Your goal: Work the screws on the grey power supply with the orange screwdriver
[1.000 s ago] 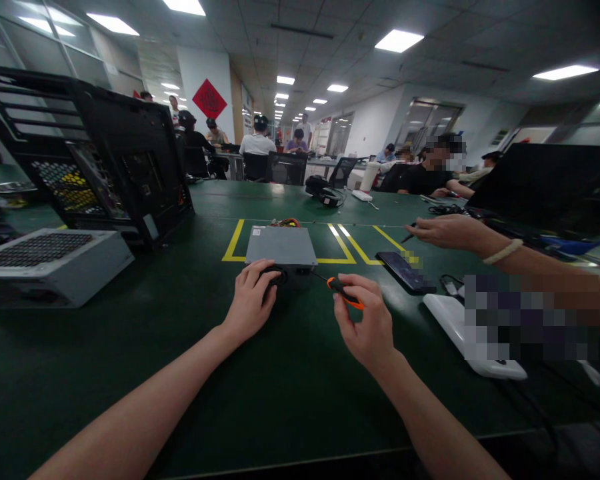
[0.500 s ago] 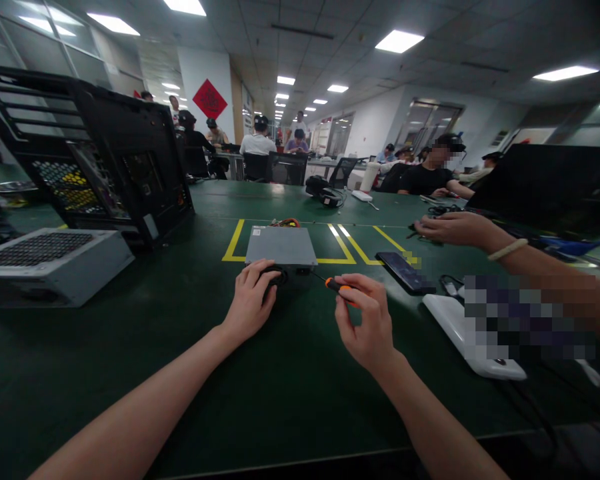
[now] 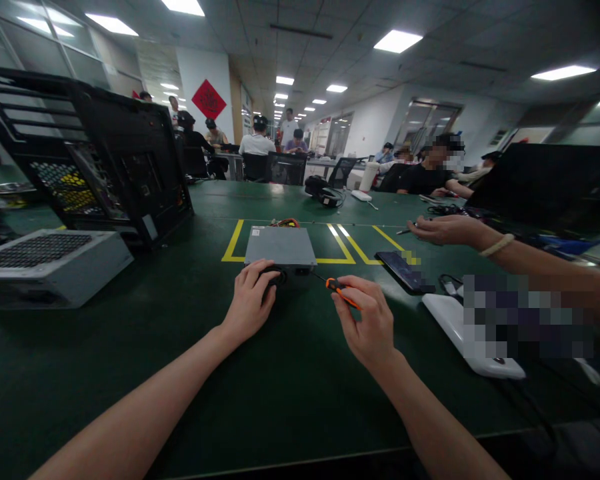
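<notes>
A grey computer power supply [image 3: 283, 245] lies on the green table in front of me, its coloured wires [image 3: 287, 223] bunched at the far side. My left hand [image 3: 249, 300] grips its near left edge, fingers curled over a dark round part that looks like a fan and is partly hidden by them. In my right hand [image 3: 369, 320] is a screwdriver [image 3: 335, 286] with an orange and black handle, pinched between thumb and fingers. Its thin shaft points at the near right corner of the power supply; whether the tip touches a screw is too small to tell.
Left stand a black computer case [image 3: 125, 160] and another power supply [image 3: 63, 267]. To the right are a phone [image 3: 403, 270], a white device [image 3: 467, 333] and another person's hand [image 3: 445, 230] holding something small. Yellow tape [image 3: 233, 243] marks the table; a black headset [image 3: 323, 190] lies farther back.
The screwdriver's handle has turned within my right hand's fingers. The other person's hand has shifted slightly left and turned. My left hand and the power supply stay in place.
</notes>
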A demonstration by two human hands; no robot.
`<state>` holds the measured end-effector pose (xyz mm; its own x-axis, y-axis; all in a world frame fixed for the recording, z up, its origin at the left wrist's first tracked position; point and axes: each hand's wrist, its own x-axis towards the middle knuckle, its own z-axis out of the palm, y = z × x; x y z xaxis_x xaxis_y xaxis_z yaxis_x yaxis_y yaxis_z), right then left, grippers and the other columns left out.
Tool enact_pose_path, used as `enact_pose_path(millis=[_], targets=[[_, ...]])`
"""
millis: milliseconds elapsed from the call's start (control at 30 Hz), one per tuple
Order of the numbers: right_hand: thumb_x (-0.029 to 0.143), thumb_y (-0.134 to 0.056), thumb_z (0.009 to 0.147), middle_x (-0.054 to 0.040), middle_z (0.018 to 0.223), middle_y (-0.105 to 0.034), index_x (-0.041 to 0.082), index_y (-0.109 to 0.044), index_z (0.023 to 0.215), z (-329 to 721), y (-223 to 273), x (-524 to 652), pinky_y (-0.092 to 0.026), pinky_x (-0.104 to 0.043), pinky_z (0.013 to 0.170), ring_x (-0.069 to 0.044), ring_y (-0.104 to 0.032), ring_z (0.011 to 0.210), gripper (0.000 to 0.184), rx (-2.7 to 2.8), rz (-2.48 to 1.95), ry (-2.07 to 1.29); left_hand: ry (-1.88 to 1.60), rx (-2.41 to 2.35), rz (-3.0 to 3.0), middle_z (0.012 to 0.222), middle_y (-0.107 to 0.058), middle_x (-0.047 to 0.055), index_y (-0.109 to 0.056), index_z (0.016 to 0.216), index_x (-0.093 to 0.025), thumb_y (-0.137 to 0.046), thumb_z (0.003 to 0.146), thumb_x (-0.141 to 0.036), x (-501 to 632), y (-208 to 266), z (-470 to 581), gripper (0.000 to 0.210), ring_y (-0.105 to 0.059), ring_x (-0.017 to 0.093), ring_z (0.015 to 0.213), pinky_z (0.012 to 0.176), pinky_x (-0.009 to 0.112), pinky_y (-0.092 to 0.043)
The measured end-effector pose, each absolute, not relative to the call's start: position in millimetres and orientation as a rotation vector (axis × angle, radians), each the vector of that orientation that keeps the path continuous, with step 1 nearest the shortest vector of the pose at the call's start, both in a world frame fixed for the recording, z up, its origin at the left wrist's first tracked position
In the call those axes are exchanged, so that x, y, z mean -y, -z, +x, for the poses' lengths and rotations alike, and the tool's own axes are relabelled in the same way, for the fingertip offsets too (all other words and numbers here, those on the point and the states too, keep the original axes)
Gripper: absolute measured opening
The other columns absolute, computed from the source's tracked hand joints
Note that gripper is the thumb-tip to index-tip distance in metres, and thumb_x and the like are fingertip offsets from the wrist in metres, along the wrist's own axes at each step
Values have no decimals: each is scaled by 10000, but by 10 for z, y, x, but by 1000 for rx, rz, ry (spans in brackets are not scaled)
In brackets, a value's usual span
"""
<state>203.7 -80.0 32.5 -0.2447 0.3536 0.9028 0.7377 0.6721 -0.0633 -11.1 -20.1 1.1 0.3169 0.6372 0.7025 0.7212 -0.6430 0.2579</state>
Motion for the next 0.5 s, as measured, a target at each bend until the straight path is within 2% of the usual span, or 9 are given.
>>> enact_pose_path(millis=[133,333,500], targets=[[29,-512,755,-109,1101,-489,209,-415,1089,2038,-325,805,-485,-432,818,-220,-524,1020,392,1819,-864,441,1244,1264,-2467,1255,-451,70,-495,1103,-218,-435,840,-164,205,-20,-107,275,-361,222,1205,978,432,-340],[56,-566,744,-81,1029,-532,219,-447,1035,2037,-340,801,-497,-402,772,-205,-547,938,354,1826,-869,500,1227,1271,-2474,1263,-443,69,-493,1106,-215,-434,843,-169,218,-37,-115,274,-352,220,1212,982,430,-340],[41,-524,756,-102,1094,-508,217,-393,1119,2035,-335,787,-481,-434,832,-216,-534,1019,425,1780,-855,453,1223,1280,-2477,1271,-441,66,-495,1113,-219,-437,837,-164,214,-28,-116,287,-347,226,1219,986,438,-341]])
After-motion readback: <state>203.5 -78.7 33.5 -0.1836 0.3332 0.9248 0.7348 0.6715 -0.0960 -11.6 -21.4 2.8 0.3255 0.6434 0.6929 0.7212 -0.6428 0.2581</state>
